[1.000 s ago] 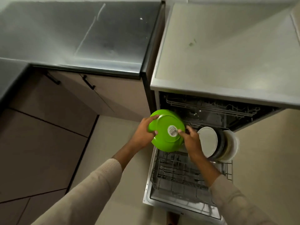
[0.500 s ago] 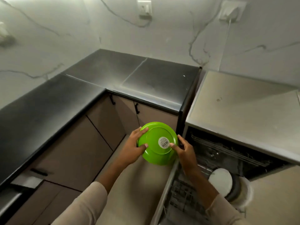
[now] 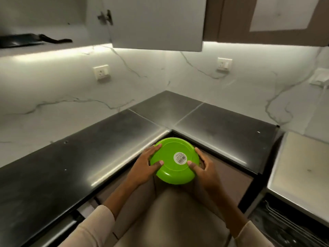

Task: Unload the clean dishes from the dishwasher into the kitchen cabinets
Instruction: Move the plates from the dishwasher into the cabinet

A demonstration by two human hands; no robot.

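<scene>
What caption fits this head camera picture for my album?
Two hands, left hand and right hand, hold a green bowl upside down over the black counter corner.

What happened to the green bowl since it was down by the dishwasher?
The green bowl was lifted out of the dishwasher and carried left and up, so it now sits over the corner of the black counter. The view rose too, showing an open upper cabinet door. Unchanged: the left hand and right hand still hold it upside down, sticker showing.

left hand (image 3: 145, 167): fingers spread, thumb on top | right hand (image 3: 204, 168): mirrored | both forearms extended forward
</scene>
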